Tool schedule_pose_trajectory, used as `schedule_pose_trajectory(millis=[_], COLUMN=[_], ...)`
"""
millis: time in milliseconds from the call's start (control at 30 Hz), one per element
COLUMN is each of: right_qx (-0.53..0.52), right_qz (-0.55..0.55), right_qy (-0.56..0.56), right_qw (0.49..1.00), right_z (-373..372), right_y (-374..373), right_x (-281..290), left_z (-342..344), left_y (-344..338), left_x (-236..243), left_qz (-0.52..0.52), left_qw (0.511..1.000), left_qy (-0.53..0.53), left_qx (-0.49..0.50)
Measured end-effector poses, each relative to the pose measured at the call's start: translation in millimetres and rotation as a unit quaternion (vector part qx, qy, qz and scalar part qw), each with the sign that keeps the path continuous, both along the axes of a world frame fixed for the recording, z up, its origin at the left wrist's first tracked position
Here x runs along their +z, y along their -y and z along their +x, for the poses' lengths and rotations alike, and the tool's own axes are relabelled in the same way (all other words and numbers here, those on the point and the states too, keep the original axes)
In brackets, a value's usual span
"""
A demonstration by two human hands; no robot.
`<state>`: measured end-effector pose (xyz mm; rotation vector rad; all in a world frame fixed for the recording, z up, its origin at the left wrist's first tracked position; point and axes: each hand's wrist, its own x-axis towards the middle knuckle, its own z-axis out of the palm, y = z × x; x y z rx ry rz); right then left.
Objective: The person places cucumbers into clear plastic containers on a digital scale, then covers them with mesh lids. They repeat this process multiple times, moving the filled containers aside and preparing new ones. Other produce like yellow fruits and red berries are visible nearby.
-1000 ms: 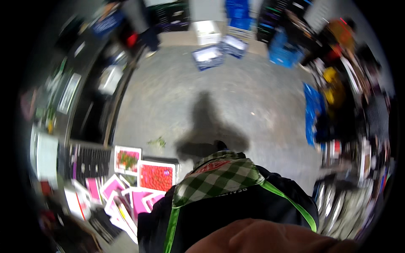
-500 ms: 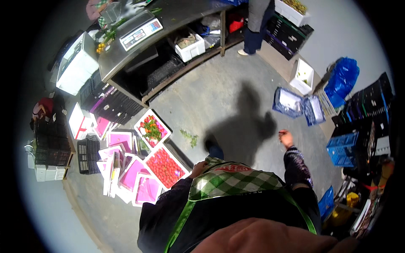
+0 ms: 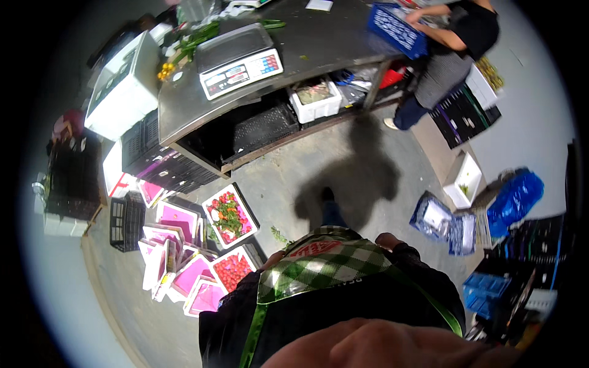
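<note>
the left hand (image 3: 271, 260) is half hidden beside the checked apron (image 3: 331, 260), nearest to a white box (image 3: 225, 256) of round red fruit (image 3: 232, 273) on the floor (image 3: 276, 184) to the person's left; how its fingers are set, i cannot tell. the right hand (image 3: 388, 240) shows just past the other side of the apron, over the floor, and i cannot tell whether its fingers are spread or pressed together either; nothing can be made out in either hand. as for how far things have got, the fruit box looks well filled, though the sleeve hides part of it, while the second white box (image 3: 242, 238) just above it holds a mixture of red pieces and green leaves (image 3: 227, 214), which looks less sorted to me. beside these, a loose pile of trays (image 3: 193, 273) shows a lot of bare pink lining, so those look unfilled. a green sprig (image 3: 279, 235) lies on the floor near the boxes. on the table (image 3: 325, 37) there is a scale (image 3: 239, 67), and at its far end another person (image 3: 475, 30) has their hands at a blue basket (image 3: 392, 30); what share is finished overall, the view does not settle
</note>
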<state>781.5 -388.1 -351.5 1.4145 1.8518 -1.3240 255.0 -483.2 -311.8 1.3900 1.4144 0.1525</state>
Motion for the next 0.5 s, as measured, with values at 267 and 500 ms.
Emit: schedule_pose_trajectory(millis=[267,500], right_qx=[0.045,-0.194], right_qz=[0.257,0.070], right_qy=[-0.123,-0.410], right_qw=[0.958,0.889], right_z=[-116.8,-281.3], right_y=[-330.6,-574.3], right_x=[14.6,196.9], left_z=[-36.7,-72.9], left_y=[-94.1,-289.8], left_x=[-78.0,141.1], left_qz=[0.047,0.131], left_qw=[0.975,0.787], left_qy=[-0.006,0.065], left_qx=[0.219,0.600])
